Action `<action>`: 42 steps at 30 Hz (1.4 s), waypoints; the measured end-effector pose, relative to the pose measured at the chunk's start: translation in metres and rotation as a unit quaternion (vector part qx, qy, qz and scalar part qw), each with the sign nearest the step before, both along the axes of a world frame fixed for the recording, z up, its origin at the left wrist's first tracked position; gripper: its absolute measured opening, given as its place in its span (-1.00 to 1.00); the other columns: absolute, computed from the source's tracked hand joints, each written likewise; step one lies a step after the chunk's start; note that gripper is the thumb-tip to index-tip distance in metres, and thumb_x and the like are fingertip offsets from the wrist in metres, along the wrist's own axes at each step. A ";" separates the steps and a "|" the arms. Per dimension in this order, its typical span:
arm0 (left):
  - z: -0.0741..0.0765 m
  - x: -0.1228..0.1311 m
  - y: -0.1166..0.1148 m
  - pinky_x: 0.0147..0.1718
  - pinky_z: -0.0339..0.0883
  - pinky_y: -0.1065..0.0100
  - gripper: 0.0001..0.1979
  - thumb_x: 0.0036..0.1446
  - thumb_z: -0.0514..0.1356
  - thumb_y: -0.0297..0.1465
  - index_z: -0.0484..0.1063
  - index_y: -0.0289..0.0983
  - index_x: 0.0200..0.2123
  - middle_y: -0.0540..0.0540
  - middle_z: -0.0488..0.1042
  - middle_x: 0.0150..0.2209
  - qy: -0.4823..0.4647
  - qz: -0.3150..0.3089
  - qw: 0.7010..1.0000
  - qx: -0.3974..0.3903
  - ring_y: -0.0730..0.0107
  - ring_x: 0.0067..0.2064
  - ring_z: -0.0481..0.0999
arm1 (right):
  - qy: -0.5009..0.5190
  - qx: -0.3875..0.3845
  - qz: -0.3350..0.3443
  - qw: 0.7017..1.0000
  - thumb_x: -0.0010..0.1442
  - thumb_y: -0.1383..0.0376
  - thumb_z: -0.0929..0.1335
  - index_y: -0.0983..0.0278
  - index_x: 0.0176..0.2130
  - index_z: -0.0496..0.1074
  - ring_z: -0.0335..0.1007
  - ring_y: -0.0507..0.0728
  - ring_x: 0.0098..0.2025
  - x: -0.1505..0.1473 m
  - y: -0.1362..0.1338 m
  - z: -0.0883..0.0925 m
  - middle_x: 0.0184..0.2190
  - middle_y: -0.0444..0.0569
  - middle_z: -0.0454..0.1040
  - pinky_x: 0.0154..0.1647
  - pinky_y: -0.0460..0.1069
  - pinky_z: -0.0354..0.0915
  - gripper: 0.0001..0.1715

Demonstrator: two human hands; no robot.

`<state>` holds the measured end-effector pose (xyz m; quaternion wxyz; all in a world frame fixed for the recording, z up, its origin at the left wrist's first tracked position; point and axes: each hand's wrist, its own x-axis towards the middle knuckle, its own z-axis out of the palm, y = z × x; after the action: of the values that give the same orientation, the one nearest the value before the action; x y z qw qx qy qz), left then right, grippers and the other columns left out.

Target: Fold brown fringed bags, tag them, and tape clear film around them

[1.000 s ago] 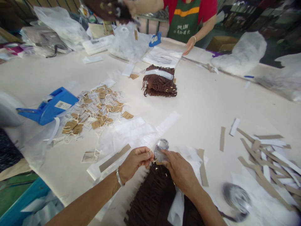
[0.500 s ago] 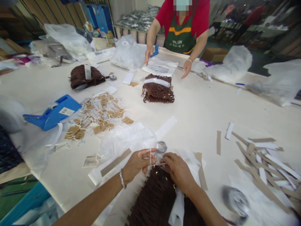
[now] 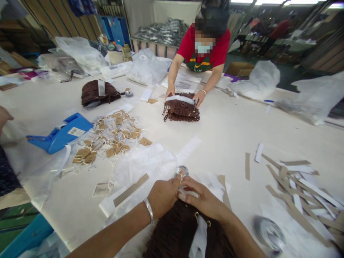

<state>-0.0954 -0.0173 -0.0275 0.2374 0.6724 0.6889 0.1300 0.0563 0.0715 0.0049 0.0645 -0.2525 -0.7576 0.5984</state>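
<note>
In front of me lies a dark brown fringed bag (image 3: 166, 229) with brass eyelets and a white strip (image 3: 199, 236) across it. Both my hands meet at its top edge. My left hand (image 3: 164, 197) is closed in a pinch on a thin white string (image 3: 181, 175), which loops around a fingertip. My right hand (image 3: 201, 196) has its fingers closed on the same string from the right. Just beyond the fingertips sits a silvery plastic-wrapped bundle (image 3: 182, 169). Where the string meets the bag is hidden by my fingers.
Left of me lie a heap of tags (image 3: 115, 134) with strings and a blue tape dispenser (image 3: 63, 132). Paper strips (image 3: 303, 190) spread at right. Across the table, a co-worker (image 3: 206, 53) grips another brown fringed bag (image 3: 182, 107); a third bag (image 3: 99, 93) lies left.
My hands have come together at the string, the left turning over with its fingers closing. The co-worker has leaned forward and put both hands on the far bag. Another hand shows at the left edge.
</note>
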 end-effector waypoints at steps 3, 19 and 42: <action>-0.006 -0.002 0.001 -0.23 0.41 0.24 -0.45 0.26 0.02 -0.36 0.01 -0.19 0.29 -0.16 0.48 0.05 -0.031 0.015 0.999 0.018 0.18 -0.15 0.57 | 0.045 -0.132 -0.131 0.982 0.16 0.05 0.35 0.28 -0.29 0.43 0.38 0.11 -0.19 -0.005 -0.009 -0.018 -0.29 -0.06 0.47 -0.09 0.00 0.28 -0.66; 0.015 -0.081 -0.054 -0.23 0.39 0.19 -0.58 0.20 0.08 -0.27 0.32 -0.27 0.10 -0.22 0.50 -0.06 0.114 0.268 0.955 0.059 0.11 -0.15 0.53 | -0.095 0.060 -0.117 0.987 0.17 0.31 0.29 0.23 -0.13 0.38 0.42 0.07 -0.27 0.020 -0.022 -0.054 -0.29 -0.09 0.50 -0.21 -0.04 0.27 -0.77; 0.017 0.009 -0.017 -0.20 0.35 0.16 -0.97 0.22 0.14 -0.43 0.37 -0.23 -0.26 -0.07 0.42 -0.21 0.080 -0.173 0.980 -0.050 0.19 -0.16 0.39 | -0.120 0.119 -0.095 0.981 0.17 0.34 0.30 0.19 -0.18 0.35 0.27 0.00 -0.41 0.011 0.019 -0.048 -0.40 -0.18 0.36 -0.36 -0.10 0.17 -0.83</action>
<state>-0.0862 -0.0344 -0.0106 0.2333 0.7771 0.5845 -0.0019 0.0676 0.0901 -0.0430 0.0589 -0.3837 -0.7984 0.4602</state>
